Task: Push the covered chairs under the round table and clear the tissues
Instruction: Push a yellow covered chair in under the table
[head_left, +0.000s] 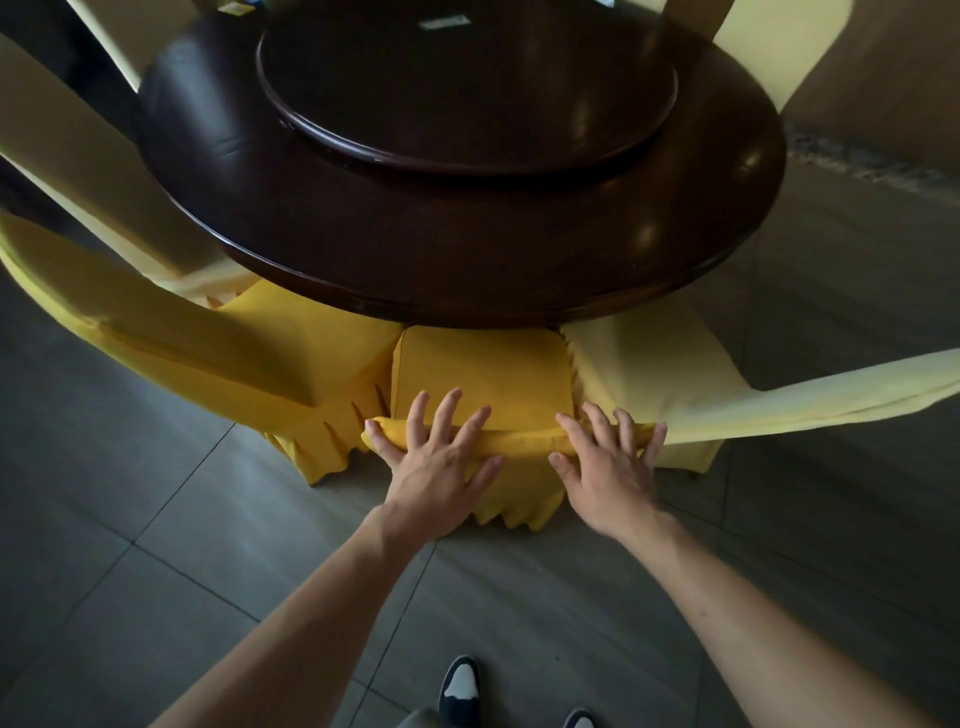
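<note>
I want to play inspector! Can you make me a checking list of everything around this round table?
Surface: dark round table with raised turntable, mostly bare.
Job's things: middle chair partly under the table; yellow chair left, pale chair right. Tissues: none clearly seen.
Clutter: small blurry items at far edge.
Grippers: left hand and right hand flat on the chair back, fingers spread.
Cables: nothing seen.
Surroundings: grey tiled floor, shoes.

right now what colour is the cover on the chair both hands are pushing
Deep mustard yellow, plain with a pleated skirt: the fabric-covered chair, clearest in the head view.
</note>
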